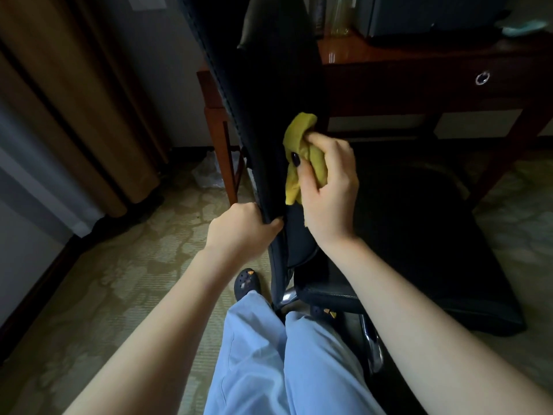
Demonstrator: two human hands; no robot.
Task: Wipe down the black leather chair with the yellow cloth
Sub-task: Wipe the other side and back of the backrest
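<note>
Bunched yellow cloth [302,151] against black chair backrest [269,94]

One chair [263,85], one cloth [299,136], two hands [242,227] [327,193], two shoes [247,283] [324,313], one desk [419,64]

The chair [263,85] has its back right in front of me, seat to the right. My left hand [239,229] grips the back's edge, and my right hand [329,187] holds the cloth [299,130] against it just above. There's a bench [419,64] behind and a curtain [59,100] on the left.
</note>
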